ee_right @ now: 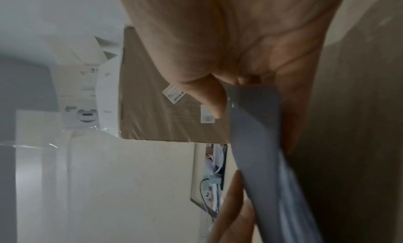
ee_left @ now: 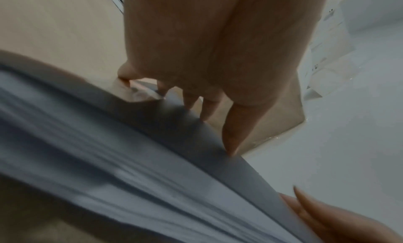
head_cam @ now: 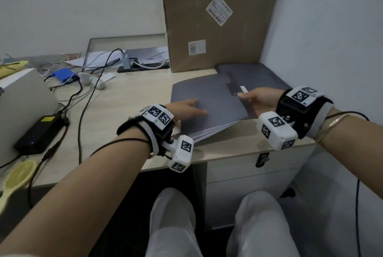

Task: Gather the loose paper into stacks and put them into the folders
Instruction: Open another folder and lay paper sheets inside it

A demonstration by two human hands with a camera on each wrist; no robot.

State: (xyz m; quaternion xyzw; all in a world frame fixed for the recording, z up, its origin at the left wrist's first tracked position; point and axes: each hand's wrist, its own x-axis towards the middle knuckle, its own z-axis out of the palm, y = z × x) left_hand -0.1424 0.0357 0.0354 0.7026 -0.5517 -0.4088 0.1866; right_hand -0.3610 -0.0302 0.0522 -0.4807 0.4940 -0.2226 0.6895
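A grey folder (head_cam: 207, 92) lies on the right part of the desk (head_cam: 132, 101), its cover lying over a stack of white paper (head_cam: 211, 131) whose edges show at the near side. My left hand (head_cam: 192, 108) rests flat on the cover with straight fingers (ee_left: 231, 140). My right hand (head_cam: 248, 100) pinches the cover's right edge (ee_right: 255, 117), thumb on top. The sheets (ee_left: 109, 160) fan out under the cover in the left wrist view. A second grey folder (head_cam: 259, 74) lies open behind, partly under the first.
A tall cardboard box (head_cam: 217, 18) stands against the wall behind the folders. Cables, a black power adapter (head_cam: 39, 132), a blue device (head_cam: 63, 74) and a tray of papers (head_cam: 124, 53) fill the left and back. A wall is close on the right.
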